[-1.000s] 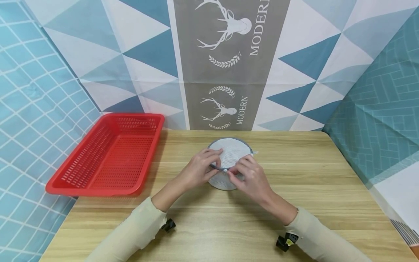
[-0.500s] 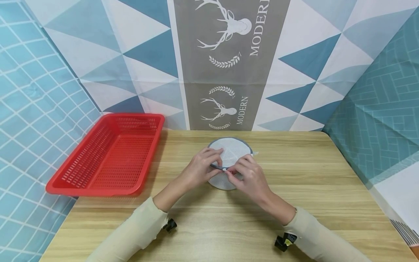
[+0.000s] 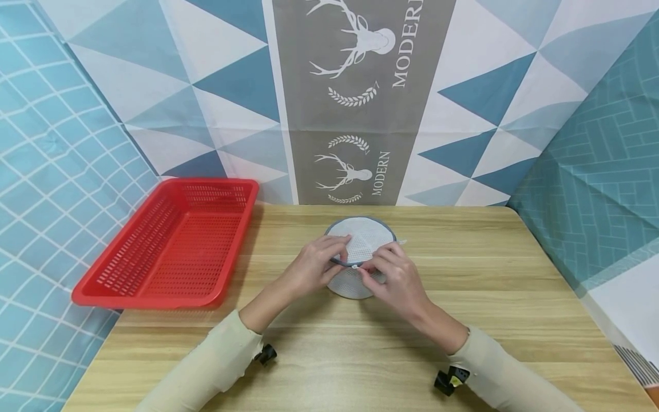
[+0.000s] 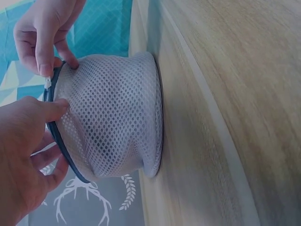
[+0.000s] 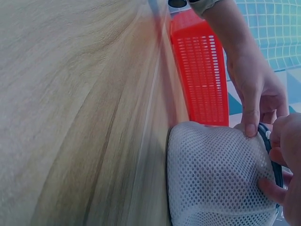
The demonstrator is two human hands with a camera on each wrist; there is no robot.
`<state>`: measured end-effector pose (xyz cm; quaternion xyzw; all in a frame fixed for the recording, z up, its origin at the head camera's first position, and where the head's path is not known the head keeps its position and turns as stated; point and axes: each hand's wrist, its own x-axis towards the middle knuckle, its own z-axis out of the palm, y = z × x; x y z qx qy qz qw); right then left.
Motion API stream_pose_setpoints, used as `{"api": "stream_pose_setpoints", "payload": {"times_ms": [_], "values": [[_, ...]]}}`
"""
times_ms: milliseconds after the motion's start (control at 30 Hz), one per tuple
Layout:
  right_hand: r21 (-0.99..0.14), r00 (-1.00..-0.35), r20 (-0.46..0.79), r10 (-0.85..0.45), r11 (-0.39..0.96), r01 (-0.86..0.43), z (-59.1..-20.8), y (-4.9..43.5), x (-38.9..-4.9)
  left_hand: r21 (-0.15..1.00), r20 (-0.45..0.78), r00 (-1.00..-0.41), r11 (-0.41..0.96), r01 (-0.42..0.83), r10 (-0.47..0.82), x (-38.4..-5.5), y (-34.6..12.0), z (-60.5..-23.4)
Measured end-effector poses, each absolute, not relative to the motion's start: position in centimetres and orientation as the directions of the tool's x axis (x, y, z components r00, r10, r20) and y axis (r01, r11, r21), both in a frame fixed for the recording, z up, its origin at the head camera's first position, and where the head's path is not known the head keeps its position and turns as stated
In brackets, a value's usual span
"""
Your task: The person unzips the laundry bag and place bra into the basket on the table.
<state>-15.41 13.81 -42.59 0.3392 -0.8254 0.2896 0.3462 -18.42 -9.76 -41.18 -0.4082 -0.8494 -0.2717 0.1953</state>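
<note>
A round white mesh laundry bag (image 3: 366, 236) with a dark grey zipped rim stands upright on the table, its side showing in the left wrist view as slightly crumpled mesh (image 4: 110, 106). My left hand (image 3: 315, 262) pinches the near left part of the rim, thumb on the mesh side and fingers over the top. Close beside it, my right hand (image 3: 395, 279) pinches at the small white zipper pull (image 3: 354, 266) on the front of the rim. In the right wrist view both the left hand (image 5: 261, 92) and the right hand (image 5: 292, 157) meet at this rim.
A red plastic basket (image 3: 226, 280) with slotted walls stands at the left of the wooden table (image 3: 350, 355). Patterned cloth walls (image 3: 340, 114) rise behind and at both sides. A small white loop (image 3: 402, 241) sticks out from the bag's right side.
Both hands keep their hold on the bag's rim. My right hand shifts very slightly left, then back to the right at the zipper pull; the bag stays in place.
</note>
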Motion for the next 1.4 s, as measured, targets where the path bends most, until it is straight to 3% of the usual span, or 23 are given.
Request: {"api": "stream_pose_setpoints", "payload": {"times_ms": [300, 1400], "values": [[-0.240, -0.532, 0.768, -0.355, 0.611, -0.754, -42.40, 13.60, -15.35, 0.301, 0.558, -0.616, 0.556, 0.775, 0.556, -18.45, -9.71, -40.87], [-0.248, -0.537, 0.763, -0.360, 0.603, -0.758, -42.43, 13.48, -15.30, 0.306, 0.569, -0.607, 0.542, 0.783, 0.556, -18.43, -9.74, -41.23]]}}
